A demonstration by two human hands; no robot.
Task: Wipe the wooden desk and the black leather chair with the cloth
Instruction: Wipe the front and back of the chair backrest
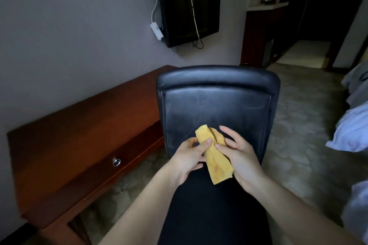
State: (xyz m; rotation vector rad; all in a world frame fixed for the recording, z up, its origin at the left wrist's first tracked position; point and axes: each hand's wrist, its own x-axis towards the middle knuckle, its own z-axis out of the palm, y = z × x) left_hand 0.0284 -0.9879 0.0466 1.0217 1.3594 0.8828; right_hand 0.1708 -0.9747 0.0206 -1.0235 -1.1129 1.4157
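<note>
Hands: left hand [189,157] and right hand [242,153] each pinch yellow cloth [216,160], thumb on top, above black chair [217,105] seat; desk [79,129] alongside. Risk: light pinch while refolding may drop cloth.

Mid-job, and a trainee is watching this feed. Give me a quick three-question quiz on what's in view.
1. Of the left hand and right hand, which holds the yellow cloth? A left only, B right only, C both.
2. Fill in: the wooden desk stands on the ____ side of the black chair.
3. True or false: the cloth lies flat on the desk.
Key: 1 C. 2 left. 3 false.
</note>
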